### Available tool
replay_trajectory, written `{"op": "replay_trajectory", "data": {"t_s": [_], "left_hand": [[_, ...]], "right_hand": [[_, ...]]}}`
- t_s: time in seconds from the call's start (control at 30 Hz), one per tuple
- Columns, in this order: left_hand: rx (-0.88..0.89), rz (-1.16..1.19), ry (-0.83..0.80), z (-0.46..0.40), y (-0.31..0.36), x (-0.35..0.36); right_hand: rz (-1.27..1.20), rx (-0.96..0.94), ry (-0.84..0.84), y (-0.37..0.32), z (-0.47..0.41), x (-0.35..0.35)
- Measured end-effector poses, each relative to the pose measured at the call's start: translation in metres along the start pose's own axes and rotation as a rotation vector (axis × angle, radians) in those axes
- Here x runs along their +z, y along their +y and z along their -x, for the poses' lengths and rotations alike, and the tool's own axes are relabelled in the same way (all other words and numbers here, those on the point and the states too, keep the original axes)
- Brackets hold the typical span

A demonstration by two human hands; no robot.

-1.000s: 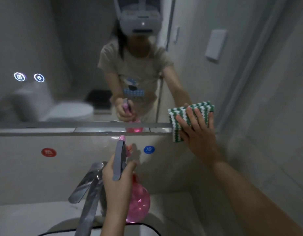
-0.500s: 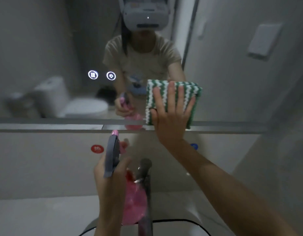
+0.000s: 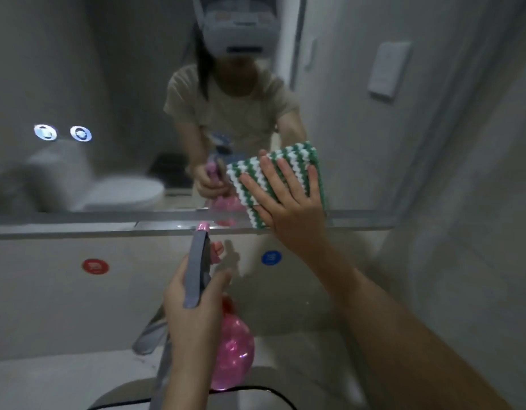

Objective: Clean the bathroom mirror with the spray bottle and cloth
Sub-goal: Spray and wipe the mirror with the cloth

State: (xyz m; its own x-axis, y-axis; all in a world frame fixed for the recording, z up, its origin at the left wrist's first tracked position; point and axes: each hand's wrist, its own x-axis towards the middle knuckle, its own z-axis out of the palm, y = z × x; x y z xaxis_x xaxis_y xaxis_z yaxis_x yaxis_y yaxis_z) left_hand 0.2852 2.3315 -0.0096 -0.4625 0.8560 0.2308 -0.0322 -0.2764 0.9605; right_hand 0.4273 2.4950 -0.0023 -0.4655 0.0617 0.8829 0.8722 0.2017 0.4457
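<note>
Large wall mirror (image 3: 114, 84) fills upper half. Right hand (image 3: 288, 202), fingers straight and spread, presses green-and-white zigzag cloth (image 3: 291, 161) flat on glass at 2 o'clock. Left hand (image 3: 193, 309) at 6 o'clock grips pink round spray bottle (image 3: 232, 347) with grey head.

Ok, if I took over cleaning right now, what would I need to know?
Left hand grips the pink spray bottle above the sink, nozzle toward the mirror.
Right hand presses the green-and-white cloth flat against the mirror's lower edge, fingers spread.
Done: wiping is under way near the bottom.
Left: wipe the rest of the mirror; how much is already clean cannot be told.
</note>
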Motion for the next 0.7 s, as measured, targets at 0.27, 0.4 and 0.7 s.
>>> {"op": "replay_trajectory", "data": {"t_s": [0.27, 0.4, 0.7], "left_hand": [[-0.026, -0.017, -0.06, 0.036, -0.006, 0.077], [-0.055, 0.009, -0.066, 0.037, -0.009, 0.088], [-0.018, 0.013, -0.076, 0.012, 0.011, 0.03]], "right_hand": [[0.023, 0.138, -0.076, 0.107, 0.094, -0.01], [0.031, 0.343, -0.052, 0.108, 0.101, -0.008], [0.022, 0.799, -0.074, 0.051, -0.002, -0.015]]}}
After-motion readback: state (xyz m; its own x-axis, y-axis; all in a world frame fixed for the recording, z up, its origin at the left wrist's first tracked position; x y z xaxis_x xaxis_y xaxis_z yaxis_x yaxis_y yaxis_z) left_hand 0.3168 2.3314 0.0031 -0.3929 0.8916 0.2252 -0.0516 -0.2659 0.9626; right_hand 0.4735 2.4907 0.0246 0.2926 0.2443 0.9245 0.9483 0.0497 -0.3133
